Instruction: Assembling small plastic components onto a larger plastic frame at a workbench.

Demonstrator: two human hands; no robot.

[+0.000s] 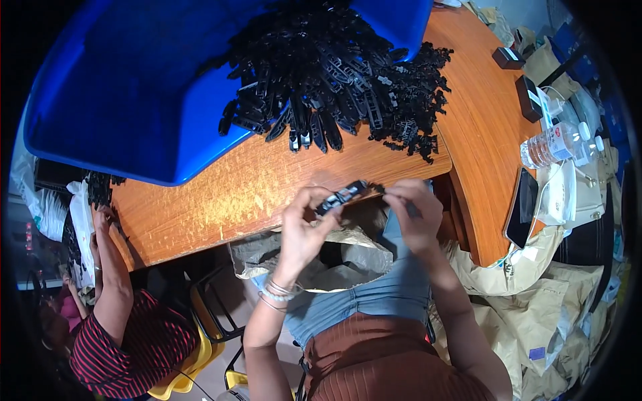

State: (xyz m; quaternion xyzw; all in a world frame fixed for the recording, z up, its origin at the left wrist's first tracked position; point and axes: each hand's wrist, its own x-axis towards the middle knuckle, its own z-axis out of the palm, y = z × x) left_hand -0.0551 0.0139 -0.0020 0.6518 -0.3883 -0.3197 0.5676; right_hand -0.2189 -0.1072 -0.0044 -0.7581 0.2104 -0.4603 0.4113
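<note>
Between the thumb and fingers of my left hand [302, 227] is a long black plastic part [342, 196] with silvery-white patches, tilted up to the right above the table's near edge. My right hand [416, 212] is beside its far end, thumb and fingers pinched together at a tiny dark piece [377, 190], too small to name. Below both hands, an open paper bag [374, 262] rests on my lap. Ahead lies a large heap of similar black plastic parts [314, 73], spilling from a tilted blue bin [120, 100]. Smaller black pieces [418, 100] are piled at its right.
The wooden table [221, 194] joins a side table [478, 127] on the right, with small black boxes [528, 99], water bottles [552, 147] and a phone [521, 207]. Brown paper bags [528, 321] fill the lower right. At left, a co-worker in a striped top [137, 347] reaches toward black parts.
</note>
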